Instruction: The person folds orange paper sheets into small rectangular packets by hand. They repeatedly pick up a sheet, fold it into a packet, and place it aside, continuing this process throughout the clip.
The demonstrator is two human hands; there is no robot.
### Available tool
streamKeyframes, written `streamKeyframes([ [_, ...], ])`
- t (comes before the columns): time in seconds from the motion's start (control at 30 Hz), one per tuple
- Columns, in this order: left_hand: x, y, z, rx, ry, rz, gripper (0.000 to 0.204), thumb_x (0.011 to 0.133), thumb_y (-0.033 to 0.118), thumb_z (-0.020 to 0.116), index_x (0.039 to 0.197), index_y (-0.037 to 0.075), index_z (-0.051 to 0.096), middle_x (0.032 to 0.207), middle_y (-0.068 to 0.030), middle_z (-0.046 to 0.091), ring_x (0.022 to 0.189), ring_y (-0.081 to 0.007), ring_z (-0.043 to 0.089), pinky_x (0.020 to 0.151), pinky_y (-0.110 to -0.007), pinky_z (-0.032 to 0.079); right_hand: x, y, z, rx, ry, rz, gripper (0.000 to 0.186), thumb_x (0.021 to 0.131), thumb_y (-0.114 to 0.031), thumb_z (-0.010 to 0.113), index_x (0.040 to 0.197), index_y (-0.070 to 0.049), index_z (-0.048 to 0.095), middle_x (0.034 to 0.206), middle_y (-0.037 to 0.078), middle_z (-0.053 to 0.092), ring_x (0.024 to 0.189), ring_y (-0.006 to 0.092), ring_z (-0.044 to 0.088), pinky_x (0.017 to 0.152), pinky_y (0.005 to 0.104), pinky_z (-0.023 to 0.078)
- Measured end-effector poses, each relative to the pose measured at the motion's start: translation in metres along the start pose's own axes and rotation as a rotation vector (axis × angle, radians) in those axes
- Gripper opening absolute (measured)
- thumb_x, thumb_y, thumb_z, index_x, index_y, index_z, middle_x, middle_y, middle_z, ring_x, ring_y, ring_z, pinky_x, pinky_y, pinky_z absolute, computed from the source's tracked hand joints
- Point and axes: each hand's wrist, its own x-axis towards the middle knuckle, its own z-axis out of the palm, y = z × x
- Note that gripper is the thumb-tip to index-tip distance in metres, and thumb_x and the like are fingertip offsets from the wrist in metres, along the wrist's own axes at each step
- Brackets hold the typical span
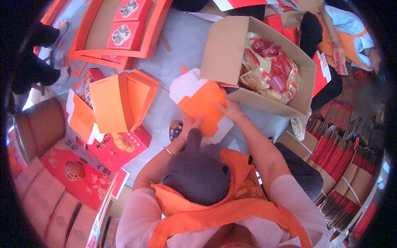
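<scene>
1. Both hands are on the folding carton point(205, 104), an orange panel with white flaps, right out in front of the wearer!
2. The left hand point(191, 126) is at the carton's near-left edge, thumb and fingers visibly parted; whether it pinches the card, I cannot tell.
3. Over to the right hand point(232, 110), working the other side: thumb and forefinger stand apart at the carton's right edge, the rest hidden, so a pinch I cannot call.
4. Just beyond that right hand, and to its right, sits a big cardboard box point(271, 104), tilted in view, its mouth showing red-and-gold packets point(271, 68).
5. Just left of the left hand, a small dark flower-patterned item point(175, 130), partly covered by the forearm.
6. Further left of that hand, an orange box point(108, 103) leans among other opened cartons, with a red gift box point(120, 146) lying on the near side of them.
7. Far beyond the left hand, off to its left, an orange tray point(93, 35) carries red boxes point(124, 35) with pale scalloped labels.
8. And well off beyond the right hand, a co-worker's hand point(339, 53) is at a red piece point(340, 66); nearer, to the right, bundled red stacks point(331, 151).
</scene>
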Motion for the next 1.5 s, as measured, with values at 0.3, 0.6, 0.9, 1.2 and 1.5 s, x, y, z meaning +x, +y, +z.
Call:
streamKeyframes([
  [0.3, 0.002, 0.068, -0.021, 0.551, 0.212, -0.048, 0.073, 0.082, 0.018, 0.072, 0.143, -0.002, 0.038, 0.121, -0.0226, 0.046, 0.11, -0.0377, 0.049, 0.099, -0.044, 0.041, -0.036, -0.033, 0.019, -0.09, 0.289, 0.086, 0.065, 0.092, -0.038, 0.058, 0.144, -0.004, 0.04, 0.126, 0.028, 0.056, 0.116, 0.046, 0.053, 0.102, 0.0515, 0.039],
  [0.6, 0.006, 0.077, -0.024, 0.612, 0.212, 0.008, 0.075, 0.081, 0.011, 0.071, 0.147, 0.003, 0.035, 0.115, -0.0202, 0.049, 0.09, -0.0332, 0.06, 0.074, -0.04, 0.054, -0.042, -0.045, 0.007, -0.142, -0.035, 0.273, 0.076, 0.087, -0.03, 0.061, 0.152, -0.007, 0.029, 0.135, 0.029, 0.049, 0.127, 0.0456, 0.045, 0.108, 0.0543, 0.031],
  [0.9, 0.002, 0.078, -0.02, 0.76, 0.151, 0.029, 0.089, 0.082, 0.011, 0.069, 0.152, -0.001, 0.016, 0.119, -0.0257, 0.044, 0.099, -0.0434, 0.059, 0.081, -0.045, 0.053, -0.036, -0.033, 0.019, -0.068, 0.123, 0.205, 0.062, 0.085, -0.022, 0.063, 0.142, -0.005, 0.045, 0.124, 0.026, 0.058, 0.117, 0.0421, 0.054, 0.102, 0.0475, 0.041],
  [1.2, -0.009, 0.088, -0.022, 0.812, 0.097, 0.059, 0.092, 0.082, 0.011, 0.069, 0.152, -0.003, 0.013, 0.125, -0.0268, 0.043, 0.109, -0.0443, 0.054, 0.091, -0.045, 0.049, -0.04, -0.03, 0.031, 0.022, 0.186, 0.225, 0.055, 0.083, -0.015, 0.067, 0.134, -0.005, 0.049, 0.132, 0.023, 0.052, 0.125, 0.0417, 0.047, 0.107, 0.0472, 0.036],
  [1.5, -0.013, -0.004, -0.027, 0.084, 0.097, -0.142, 0.077, 0.081, 0.005, 0.069, 0.149, 0.003, 0.032, 0.111, -0.0138, 0.061, 0.094, -0.0221, 0.061, 0.081, -0.034, 0.051, -0.008, -0.117, 0.006, -0.141, 0.168, -0.334, 0.072, 0.073, -0.012, 0.073, 0.138, -0.001, 0.044, 0.138, 0.019, 0.045, 0.128, 0.0384, 0.043, 0.107, 0.0474, 0.037],
])
